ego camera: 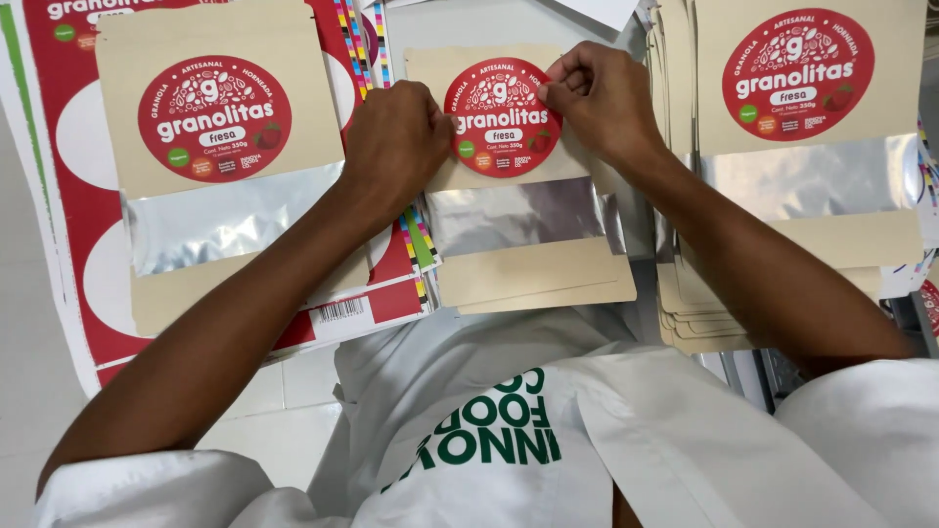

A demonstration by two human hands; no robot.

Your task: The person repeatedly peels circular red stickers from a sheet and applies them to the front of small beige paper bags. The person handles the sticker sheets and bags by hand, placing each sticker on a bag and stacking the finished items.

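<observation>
The surface is a white tabletop (pixel 29 323), bare only at the far left; the rest is covered with sheets and pouches. Nothing of the room beyond it shows.

Landmark: the middle pouch (pixel 533 269), a kraft-paper bag with a clear window band, lying straight in front of the person. A round red sticker (pixel 502 117) sits on its upper part. The left hand (pixel 396 142) presses down on the sticker's left edge, fingers curled and flat against the pouch. The right hand (pixel 599 98) pinches the sticker's right upper edge between thumb and fingertips.

Counted: three pouch fronts carry a red round sticker. One is the middle pouch. One, the left pouch (pixel 220 166), lies to its left on a stack of red printed sheets (pixel 78 205) with empty white ovals. One, the right pouch (pixel 812 137), lies to its right, topping a pile of pouches (pixel 699 328) too many to count. Beneath the middle pouch a second pouch edge peeks out. Two hands, both the person's own, white sleeves.
</observation>
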